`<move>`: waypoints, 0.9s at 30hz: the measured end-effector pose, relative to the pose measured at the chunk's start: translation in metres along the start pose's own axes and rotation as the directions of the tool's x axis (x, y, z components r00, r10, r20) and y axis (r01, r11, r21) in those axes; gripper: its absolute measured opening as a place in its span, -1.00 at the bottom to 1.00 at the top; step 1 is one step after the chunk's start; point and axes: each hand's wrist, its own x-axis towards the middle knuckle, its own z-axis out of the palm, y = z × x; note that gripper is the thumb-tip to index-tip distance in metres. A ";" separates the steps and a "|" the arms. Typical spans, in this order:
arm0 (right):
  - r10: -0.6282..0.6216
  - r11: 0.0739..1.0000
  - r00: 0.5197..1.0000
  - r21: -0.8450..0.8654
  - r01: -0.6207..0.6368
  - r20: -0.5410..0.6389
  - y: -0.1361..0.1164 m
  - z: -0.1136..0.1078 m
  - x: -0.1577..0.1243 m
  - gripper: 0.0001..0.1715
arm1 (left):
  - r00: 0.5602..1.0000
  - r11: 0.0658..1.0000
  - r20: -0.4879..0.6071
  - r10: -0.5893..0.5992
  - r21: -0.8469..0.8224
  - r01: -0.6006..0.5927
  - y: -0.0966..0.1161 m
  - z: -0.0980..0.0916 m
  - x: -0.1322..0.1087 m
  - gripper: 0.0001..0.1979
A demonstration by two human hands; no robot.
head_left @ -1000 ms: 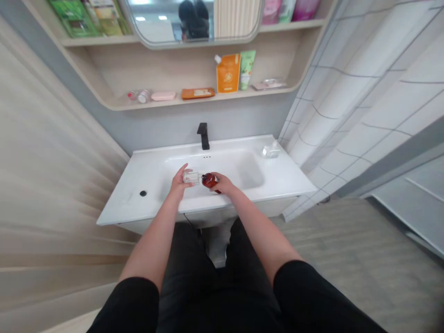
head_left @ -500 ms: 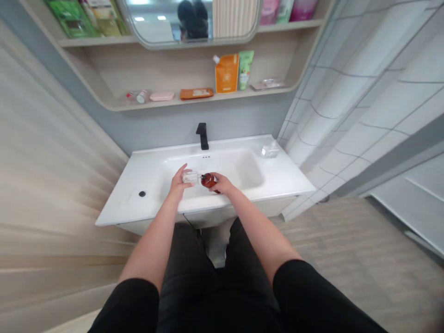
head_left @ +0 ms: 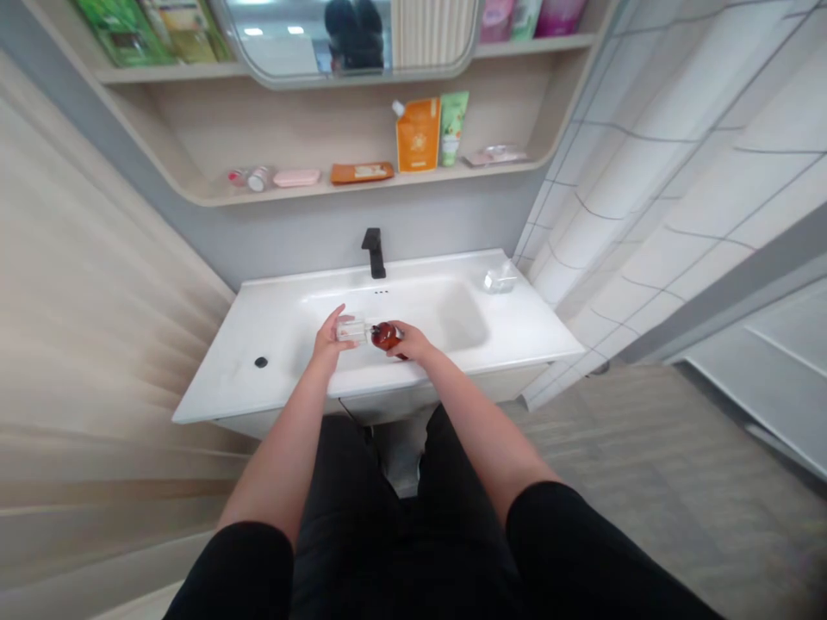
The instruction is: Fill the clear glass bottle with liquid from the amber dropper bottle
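Over the white basin (head_left: 413,306), my left hand (head_left: 331,337) is shut on a small clear glass or plastic bottle (head_left: 352,330). My right hand (head_left: 410,341) grips a round amber bottle (head_left: 385,336), with its fingers around the lower part. The two bottles meet end to end, neck to neck, above the basin. The point where they join is too small to make out. Neither hand touches the sink.
A black faucet (head_left: 373,254) stands at the back of the sink. A clear packet or container (head_left: 500,279) lies on the right of the counter. A small dark hole (head_left: 261,362) marks the left side. Above are a wooden shelf (head_left: 194,194) with toiletries and a mirror (head_left: 310,39).
Both hands and bottles keep the same hold and stay joined. The whole view has shifted slightly, with the sink sitting a little further left and lower in the picture.
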 end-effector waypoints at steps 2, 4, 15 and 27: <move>-0.004 1.000 1.000 0.004 0.004 0.002 0.001 0.000 0.000 -0.01 | 1.000 1.000 0.004 0.009 0.015 -0.009 -0.001 -0.001 0.001 0.07; -0.010 1.000 1.000 0.002 0.010 0.002 0.002 0.000 0.001 -0.01 | 1.000 1.000 0.005 0.014 0.020 -0.014 -0.001 -0.002 0.001 0.06; 0.011 1.000 1.000 -0.004 -0.011 0.014 0.007 0.000 0.005 0.05 | 1.000 1.000 -0.002 -0.003 0.018 0.003 0.003 -0.001 0.002 0.07; -0.054 0.998 0.999 -0.035 0.053 -0.003 0.008 0.000 0.007 0.00 | 1.000 0.998 0.027 -0.015 0.059 0.013 0.009 -0.002 0.004 0.10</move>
